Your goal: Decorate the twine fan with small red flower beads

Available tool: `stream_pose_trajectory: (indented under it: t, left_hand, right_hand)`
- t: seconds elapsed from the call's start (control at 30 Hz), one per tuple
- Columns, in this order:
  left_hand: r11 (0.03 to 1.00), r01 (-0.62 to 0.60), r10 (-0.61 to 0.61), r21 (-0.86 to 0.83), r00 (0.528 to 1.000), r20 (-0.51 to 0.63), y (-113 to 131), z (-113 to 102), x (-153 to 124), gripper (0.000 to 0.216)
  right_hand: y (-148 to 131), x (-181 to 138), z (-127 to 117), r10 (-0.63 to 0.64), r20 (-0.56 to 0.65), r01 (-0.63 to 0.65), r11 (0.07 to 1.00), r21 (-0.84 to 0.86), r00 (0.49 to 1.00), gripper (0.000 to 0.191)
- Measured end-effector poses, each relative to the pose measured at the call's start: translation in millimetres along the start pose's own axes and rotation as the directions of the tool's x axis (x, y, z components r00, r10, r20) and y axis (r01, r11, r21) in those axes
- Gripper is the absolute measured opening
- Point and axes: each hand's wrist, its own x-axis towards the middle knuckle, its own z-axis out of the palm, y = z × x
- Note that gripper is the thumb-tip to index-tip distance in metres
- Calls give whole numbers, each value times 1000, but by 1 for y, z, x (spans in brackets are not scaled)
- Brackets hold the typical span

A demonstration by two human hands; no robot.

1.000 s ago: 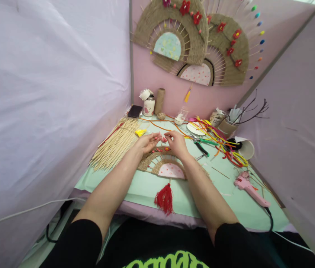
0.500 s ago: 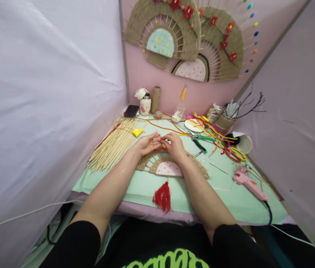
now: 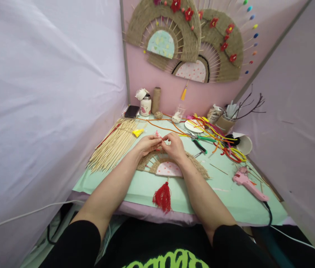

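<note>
My left hand (image 3: 149, 144) and my right hand (image 3: 173, 144) meet above the far edge of a twine-woven fan (image 3: 153, 163). Closed fingers of the left hand hold a small pink piece (image 3: 157, 133), whose tip pokes up past them; its exact kind is too small to tell. The right hand pinches at the same spot, touching the left fingertips, and what lies between its fingers is hidden. The fan has a pink dotted half-round centre (image 3: 169, 169), and a red tassel (image 3: 163, 197) hangs from it toward the table's front edge.
Thin sticks (image 3: 112, 147) and a yellow piping bag (image 3: 138, 132) lie at left. Green-handled pliers (image 3: 199, 143), coloured fuzzy stems (image 3: 215, 130) and a pink glue gun (image 3: 249, 184) with its cord are at right. A bottle (image 3: 145, 105) and phone (image 3: 132, 111) stand behind.
The fingers of my left hand have curled in from a flatter, palm-up pose and closed around the pink piece. My right hand stays nearly in place, still pinching.
</note>
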Motion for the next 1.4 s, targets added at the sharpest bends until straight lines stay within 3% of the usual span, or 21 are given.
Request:
stream_pose_trajectory:
  t: [0.17,0.33,0.4,0.6,0.83,1.03,1.17,1.4]
  left_hand:
    - [998,-18,16,52,999,30,-2,4,-1,9]
    - [994,-100,92,-41,983,-156,19,3,-5,11]
    - [981,-142,117,-135,977,-178,30,-3,-5,15]
    - [953,-129,88,-275,984,-154,36,-14,-1,17]
    - [943,-134,71,-303,975,-212,34,-24,2,13]
    - [940,-55,-40,-336,962,-269,29,-21,4,21]
    - [935,-54,-48,-351,960,-274,23,-16,6,23]
    - [911,-16,-104,-411,957,-269,16,-15,18,13]
  right_hand:
    - [-4,-1,-1,43,-27,-42,999,29,999,7]
    - [4,16,-13,337,-15,-330,927,178,941,19]
    - [10,30,-17,359,49,-362,919,157,932,25]
    - [24,70,6,272,239,-274,961,-25,932,14]
    - [37,85,47,229,311,-157,958,-238,922,21]
    - [43,91,53,181,341,-70,947,-314,922,26]
    - [42,93,56,141,372,-10,943,-333,918,27]
    - [43,93,59,142,427,35,923,-382,893,27]
